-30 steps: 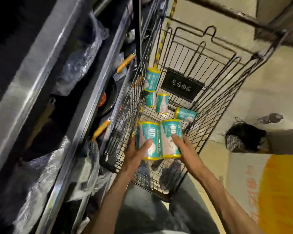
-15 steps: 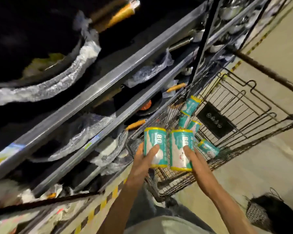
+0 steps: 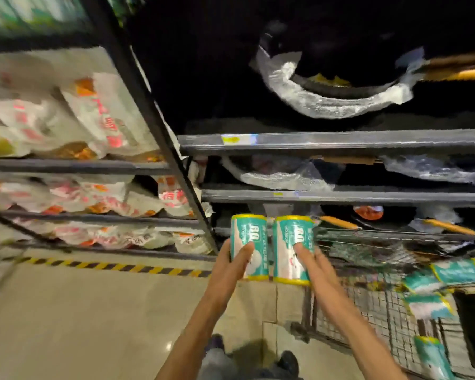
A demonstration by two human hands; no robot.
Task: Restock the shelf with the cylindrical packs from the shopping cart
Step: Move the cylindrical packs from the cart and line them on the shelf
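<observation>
Two teal cylindrical packs with yellow rims are held upright side by side in front of the shelving. My left hand (image 3: 232,266) grips the left pack (image 3: 249,237) and my right hand (image 3: 311,266) grips the right pack (image 3: 292,239). Both packs are lifted clear of the wire shopping cart (image 3: 368,305), which stands at the lower right. Several more teal packs (image 3: 459,271) lie in the cart. The metal shelf (image 3: 340,139) runs across the view behind the packs, at about their height and above.
Plastic-wrapped pans (image 3: 332,86) with orange handles fill the right shelves. White printed bags (image 3: 88,116) fill the left shelf unit beyond a dark upright post (image 3: 159,127). A yellow-black floor stripe (image 3: 107,266) runs along the shelf foot. My shoes (image 3: 288,360) show below.
Both hands have lifted the two packs out of the cart and carried them left toward the shelves. The view has swung left, so the cart now sits at the right edge.
</observation>
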